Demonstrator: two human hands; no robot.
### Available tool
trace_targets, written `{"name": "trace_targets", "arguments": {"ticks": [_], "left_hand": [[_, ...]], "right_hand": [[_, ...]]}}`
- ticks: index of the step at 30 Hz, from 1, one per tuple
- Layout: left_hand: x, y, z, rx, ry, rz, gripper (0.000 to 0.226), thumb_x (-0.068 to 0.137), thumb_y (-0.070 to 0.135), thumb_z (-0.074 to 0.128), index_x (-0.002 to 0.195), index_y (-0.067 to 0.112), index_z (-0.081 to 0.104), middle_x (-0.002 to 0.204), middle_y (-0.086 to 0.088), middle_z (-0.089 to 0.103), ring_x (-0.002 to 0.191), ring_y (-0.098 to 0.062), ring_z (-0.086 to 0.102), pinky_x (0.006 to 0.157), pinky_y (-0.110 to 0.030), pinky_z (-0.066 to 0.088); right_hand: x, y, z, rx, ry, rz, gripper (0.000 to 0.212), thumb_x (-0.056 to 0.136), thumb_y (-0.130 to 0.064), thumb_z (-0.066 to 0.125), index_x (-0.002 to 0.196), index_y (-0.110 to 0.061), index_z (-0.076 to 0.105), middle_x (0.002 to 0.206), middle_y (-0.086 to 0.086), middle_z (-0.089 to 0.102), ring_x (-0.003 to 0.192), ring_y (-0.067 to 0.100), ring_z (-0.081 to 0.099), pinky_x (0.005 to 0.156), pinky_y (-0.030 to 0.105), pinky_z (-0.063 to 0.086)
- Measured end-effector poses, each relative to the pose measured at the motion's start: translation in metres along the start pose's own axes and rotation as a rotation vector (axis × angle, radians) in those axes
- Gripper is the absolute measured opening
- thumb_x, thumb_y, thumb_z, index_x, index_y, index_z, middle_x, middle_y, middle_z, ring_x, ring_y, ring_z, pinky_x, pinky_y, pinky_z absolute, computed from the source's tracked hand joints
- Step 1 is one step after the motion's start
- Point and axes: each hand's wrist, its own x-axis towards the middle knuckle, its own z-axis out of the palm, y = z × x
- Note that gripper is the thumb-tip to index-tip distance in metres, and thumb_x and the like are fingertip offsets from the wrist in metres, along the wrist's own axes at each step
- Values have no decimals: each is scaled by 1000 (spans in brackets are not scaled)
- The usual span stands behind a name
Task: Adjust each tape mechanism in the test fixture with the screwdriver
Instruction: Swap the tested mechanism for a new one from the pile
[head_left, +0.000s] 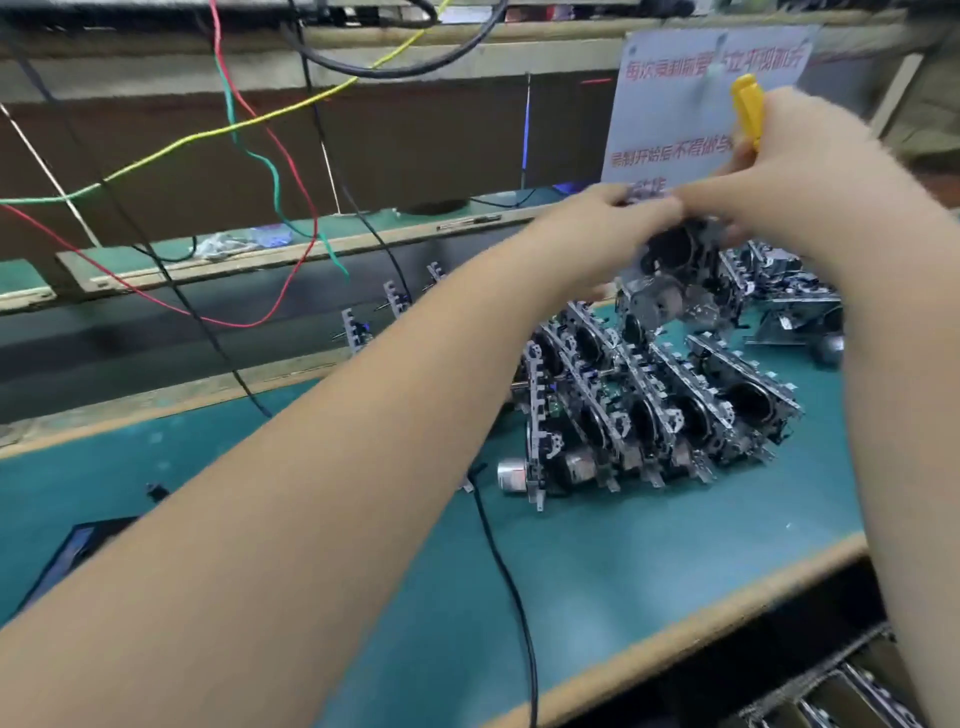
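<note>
Both hands are raised over the green bench (597, 571), gripping one metal tape mechanism (675, 260) between them, lifted above the others. My left hand (597, 228) pinches its top left edge. My right hand (769, 171) grips its top right and also holds a yellow-handled screwdriver (748, 111), whose handle sticks up past the fingers. The screwdriver tip is hidden. Below, several tape mechanisms (649, 410) stand on edge in a leaning row on the mat. Another pile of mechanisms (784, 296) lies at the right.
A black cable (506, 571) runs over the mat toward the front edge. Red, green, yellow and black wires (270, 161) hang at the back left. A white notice with red writing (691, 104) hangs behind the hands. A dark flat device (72, 551) lies at the left.
</note>
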Motion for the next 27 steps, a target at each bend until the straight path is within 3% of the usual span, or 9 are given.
{"name": "trace_targets", "arguments": {"ticks": [2,3,7,10,15,19,21,24,27], "left_hand": [[24,4,14,371,45,15,54,101,59,46,148,32,44,145,0,54,125,-26,55,100,-34,49],[32,3,21,369,49,6,58,102,56,46,153,31,39,154,-3,46,130,-28,53,104,-37,47],[44,-15,52,-345,-128,-109,52,108,39,43,153,13,38,155,-7,45,138,-25,47,114,-42,40],[54,-29,70,-632,-80,-188,58,109,43,37,154,7,35,159,-9,39,146,-24,38,119,-42,30],[60,-43,75,-810,-69,-260,80,102,65,24,159,8,23,166,-7,25,153,-23,25,123,-41,25],[48,-43,71,-805,-48,-269,83,101,67,20,160,8,19,167,-7,21,153,-22,23,125,-42,23],[36,-32,68,-809,37,-228,76,104,63,23,155,8,34,161,-11,36,149,-24,34,122,-43,29],[-9,-32,49,-920,149,-9,45,107,49,40,111,16,70,112,-6,74,111,-21,68,99,-36,52],[-67,-39,21,-736,279,35,25,102,40,50,94,22,66,94,-4,63,90,-17,59,85,-38,44]], "right_hand": [[10,18,6,-47,85,17,43,81,-30,80,104,-9,51,99,11,65,91,29,60,74,38,43],[15,28,10,-54,138,45,43,81,-31,80,105,-9,52,97,11,64,92,30,59,72,37,39],[34,67,34,-20,218,186,48,82,-31,82,111,-4,55,108,19,70,106,37,63,84,43,47],[40,93,64,-40,123,267,51,81,-27,85,112,-1,53,113,23,67,108,39,63,81,40,44],[38,120,91,-167,-173,415,48,88,-23,79,118,5,53,119,28,64,110,41,62,81,40,45],[27,92,81,-181,-117,295,40,92,-24,71,116,0,50,118,25,64,108,41,61,79,40,43],[9,50,79,-88,-34,164,35,96,-28,64,119,-5,49,117,18,66,106,38,62,80,40,45],[-40,-18,81,147,13,-10,17,105,-29,47,104,-13,43,86,1,59,75,20,57,60,28,40],[-95,-66,84,488,-13,-60,13,102,-22,53,101,-13,43,87,3,63,81,25,62,69,40,50]]}}
